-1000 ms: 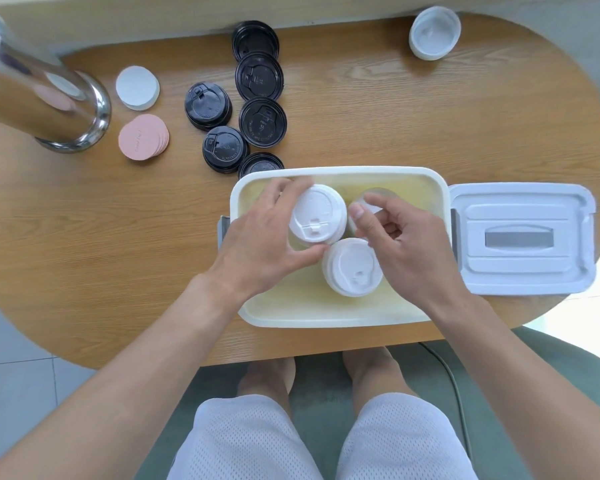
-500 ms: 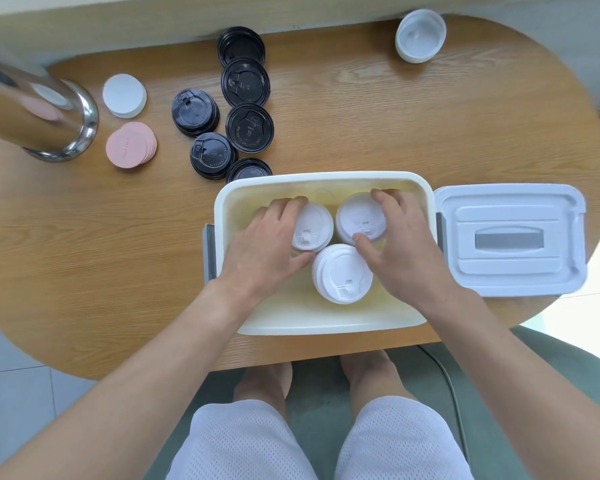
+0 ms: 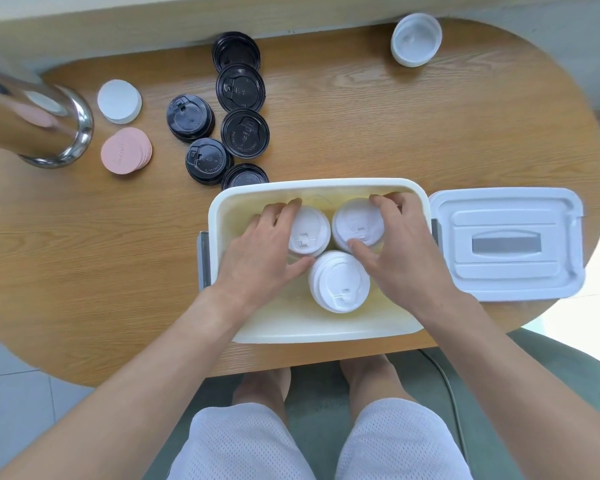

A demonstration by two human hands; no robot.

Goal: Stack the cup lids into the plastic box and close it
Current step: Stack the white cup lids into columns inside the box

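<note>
Inside the plastic box [image 3: 222, 216], the left hand [image 3: 257, 251] grips one white lid stack [image 3: 309, 230], the right hand [image 3: 402, 254] grips another [image 3: 355, 220]; a third stack [image 3: 338, 282] stands between both wrists, the box lid [image 3: 506, 244] beside the right hand

Both forearms are extended forward, converging. The left hand [image 3: 260, 244] is held with fingers curled. The right hand [image 3: 400, 249] is likewise curled, thumb inward.

- White cup lids [image 3: 340, 282], 3 stacks, betw/under both hands
- Cream plastic box [image 3: 312, 187] round hands
- Pale grey-white box lid [image 3: 506, 244], grey centre strip, right of right hand
- Black lids [image 3: 245, 133] beyond left hand
- Pink discs [image 3: 125, 150], white disc [image 3: 119, 101] far left
- Wood-grain table [image 3: 361, 133]
</note>
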